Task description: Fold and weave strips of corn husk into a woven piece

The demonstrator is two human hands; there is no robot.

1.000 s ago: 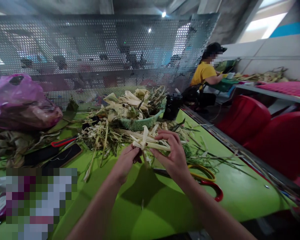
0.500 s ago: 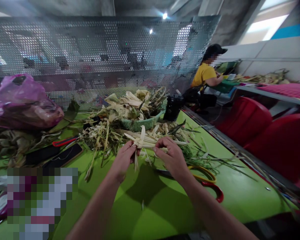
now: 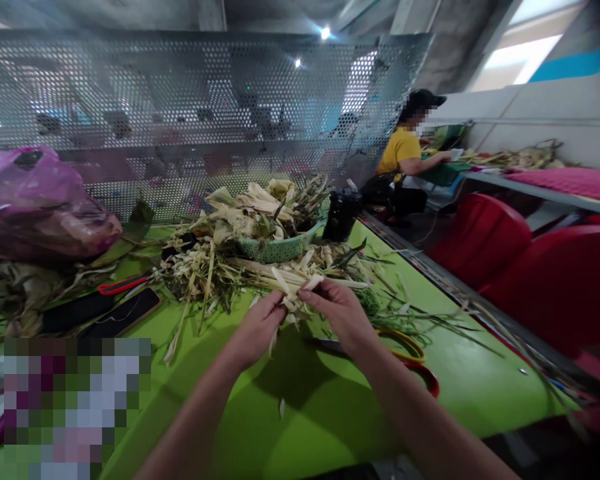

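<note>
Between my two hands is a small piece woven from pale, dry husk strips (image 3: 292,301), with loose ends sticking up and hanging down. My left hand (image 3: 264,320) is closed on its left side, thumb on top. Pinching a strip on the right side is my right hand (image 3: 335,308), its thumb and forefinger near the middle of the weave. Scissors (image 3: 403,343) with yellow and red handles lie on the green table (image 3: 300,440), partly hidden by my right wrist. A heap of dry husks and stalks (image 3: 205,267) lies just beyond my hands.
A green basket (image 3: 273,250) heaped with husks stands behind, beside a dark cup (image 3: 341,217). At left are a purple plastic bag (image 3: 50,207), a red-handled cutter (image 3: 124,285) and a phone (image 3: 125,313). A person in yellow (image 3: 405,150) sits beyond red chairs (image 3: 485,230).
My right hand has moved left, from the long strips at the right to the middle of the weave. The upright strip now leans left, and my hands are closer together.
</note>
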